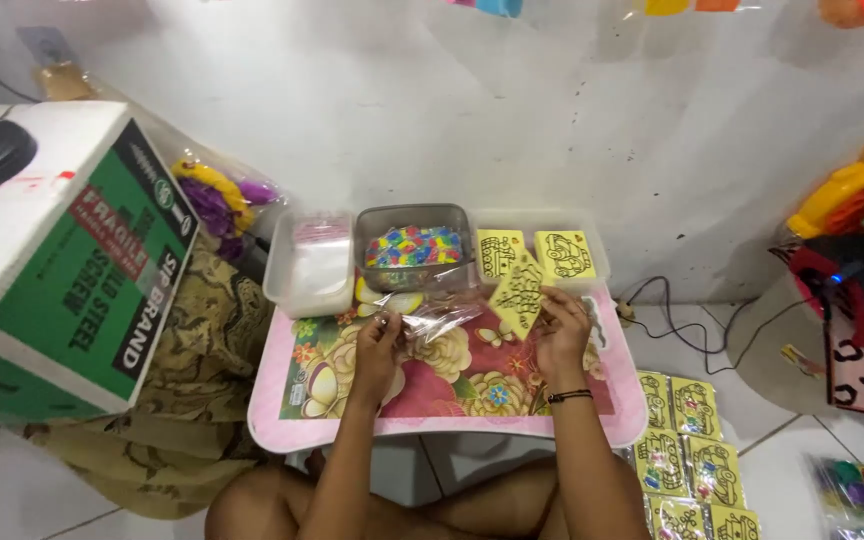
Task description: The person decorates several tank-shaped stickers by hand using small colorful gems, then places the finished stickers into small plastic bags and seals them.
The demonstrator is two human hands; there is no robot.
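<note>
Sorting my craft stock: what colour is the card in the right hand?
Yellow with black line drawing, seen in the head view: card, right hand.

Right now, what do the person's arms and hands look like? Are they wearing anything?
Both arms are bare, with no sleeves showing, and there are no gloves. The right hand has a thin dark band around its wrist. The left hand wears nothing that I can see, no watch or bracelet. Any rings are too small to tell.
</note>
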